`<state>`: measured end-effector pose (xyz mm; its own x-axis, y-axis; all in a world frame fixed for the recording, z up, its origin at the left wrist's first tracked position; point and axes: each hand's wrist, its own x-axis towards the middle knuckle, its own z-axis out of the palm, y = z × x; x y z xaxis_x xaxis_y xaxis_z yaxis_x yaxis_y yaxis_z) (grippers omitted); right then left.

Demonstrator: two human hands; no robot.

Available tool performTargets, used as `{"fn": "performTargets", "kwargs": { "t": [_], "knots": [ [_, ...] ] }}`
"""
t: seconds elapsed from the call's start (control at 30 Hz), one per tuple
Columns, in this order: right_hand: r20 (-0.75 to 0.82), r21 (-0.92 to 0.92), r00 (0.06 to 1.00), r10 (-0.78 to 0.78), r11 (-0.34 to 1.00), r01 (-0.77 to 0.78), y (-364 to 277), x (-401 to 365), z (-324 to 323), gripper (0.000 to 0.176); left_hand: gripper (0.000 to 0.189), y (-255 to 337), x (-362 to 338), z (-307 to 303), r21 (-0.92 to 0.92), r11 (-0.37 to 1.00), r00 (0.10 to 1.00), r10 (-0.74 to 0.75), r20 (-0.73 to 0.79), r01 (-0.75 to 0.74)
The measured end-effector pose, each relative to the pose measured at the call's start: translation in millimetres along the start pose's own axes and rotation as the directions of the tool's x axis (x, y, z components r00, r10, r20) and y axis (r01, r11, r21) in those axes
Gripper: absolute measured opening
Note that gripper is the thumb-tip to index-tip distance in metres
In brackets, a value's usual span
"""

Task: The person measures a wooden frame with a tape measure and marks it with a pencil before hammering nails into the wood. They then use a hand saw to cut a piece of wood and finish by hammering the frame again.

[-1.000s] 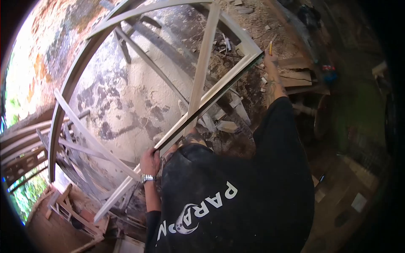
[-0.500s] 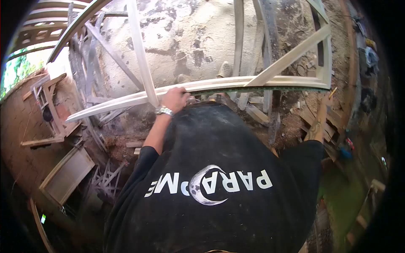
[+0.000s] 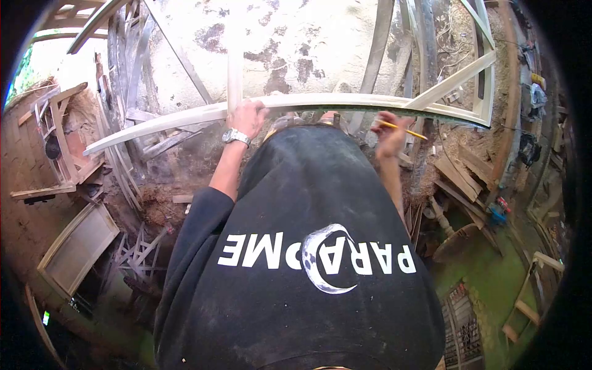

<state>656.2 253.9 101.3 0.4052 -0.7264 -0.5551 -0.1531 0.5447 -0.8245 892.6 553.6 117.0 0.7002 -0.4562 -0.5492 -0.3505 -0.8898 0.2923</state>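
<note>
A pale wooden frame with a long curved rail (image 3: 320,102) lies crosswise in front of my body. My left hand (image 3: 248,118), with a metal watch at the wrist, is closed over this rail where an upright slat (image 3: 235,74) meets it. My right hand (image 3: 391,137) holds a yellow pencil (image 3: 404,129), which points out to the right, just on the near side of the rail. That hand is slightly blurred. A dark green strip (image 3: 441,116) runs along the rail's near edge toward the right corner. A diagonal brace (image 3: 453,80) joins the rail near this corner.
Grey wooden supports (image 3: 376,55) stand under and beyond the frame. A panel with a wooden border (image 3: 79,248) lies at lower left. Wood offcuts (image 3: 457,176) and sawdust cover the ground at right. A blue and red object (image 3: 498,211) sits farther right.
My right hand, with the pencil, has moved left from the frame's right corner to near the middle of the rail. My left hand stays on the rail. The view has shifted slightly.
</note>
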Motion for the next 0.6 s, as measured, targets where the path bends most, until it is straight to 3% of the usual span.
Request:
{"fn": "performTargets", "kwargs": {
  "t": [0.1, 0.2, 0.33, 0.43, 0.53, 0.6],
  "knots": [
    [0.18, -0.256, 0.983, 0.024, 0.966, 0.023, 30, -34, 55, 0.06, 0.024, -21, -2, -3, -0.014, 1.0, 0.999, -0.001, -0.043, 0.0],
    [0.382, -0.245, 0.924, -0.023, 0.961, 0.125, 53, -48, 103, 0.041, 0.025, -24, -7, -19, -0.047, 0.996, 0.997, -0.079, 0.002, 0.079],
    [0.445, -0.411, 0.849, -0.287, 0.776, 0.478, 64, -54, 141, 0.023, 0.027, -38, -7, -8, -0.049, 0.997, 0.998, -0.055, -0.041, 0.053],
    [0.462, -0.373, 0.86, -0.219, 0.831, 0.412, 58, -52, 157, 0.023, 0.028, -40, -1, -5, -0.014, 0.999, 0.998, -0.052, -0.019, 0.051],
    [0.417, -0.368, 0.846, -0.331, 0.79, 0.491, 73, -33, 156, 0.025, 0.027, -33, 0, -11, -0.018, 0.996, 0.996, -0.088, -0.002, 0.088],
    [0.351, -0.352, 0.886, -0.303, 0.834, 0.425, 72, -23, 148, 0.026, 0.026, -31, 0, -17, -0.018, 0.996, 0.996, -0.092, -0.001, 0.092]
  ]
}}
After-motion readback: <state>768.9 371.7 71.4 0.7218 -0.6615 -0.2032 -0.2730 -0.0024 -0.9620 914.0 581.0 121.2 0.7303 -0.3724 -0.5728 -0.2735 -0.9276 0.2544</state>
